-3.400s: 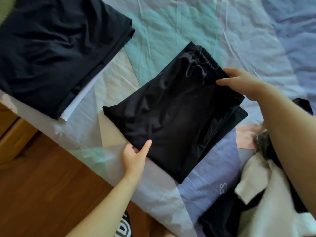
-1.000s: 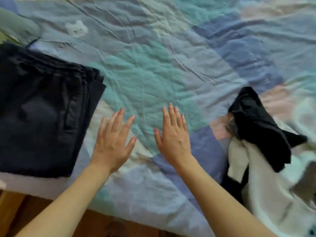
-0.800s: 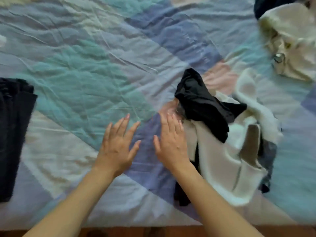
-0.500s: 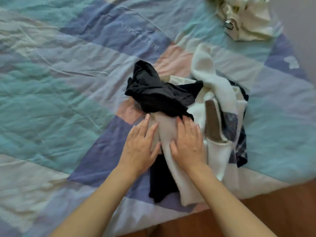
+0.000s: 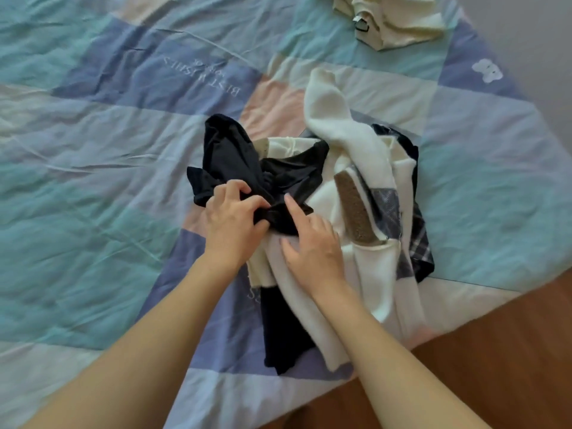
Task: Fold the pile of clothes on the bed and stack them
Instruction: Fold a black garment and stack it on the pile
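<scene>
Patchwork bedspread (image 5: 93,187) holds the pile: left hand (image 5: 230,219) grips a black garment (image 5: 247,162), right hand (image 5: 312,246) flat on cream fabric (image 5: 356,144).

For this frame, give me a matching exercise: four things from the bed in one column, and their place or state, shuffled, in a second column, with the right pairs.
Things:
1. black garment
2. white garment
3. plaid garment
4. cream garment

Places or states:
A. lies apart from the pile, at the far edge of the bed
B. gripped by the left hand, on top of the pile
C. dark checked cloth showing at the pile's right side
D. under the right hand, running down toward the near edge of the bed

Pairs: 1-B, 2-D, 3-C, 4-A
</scene>
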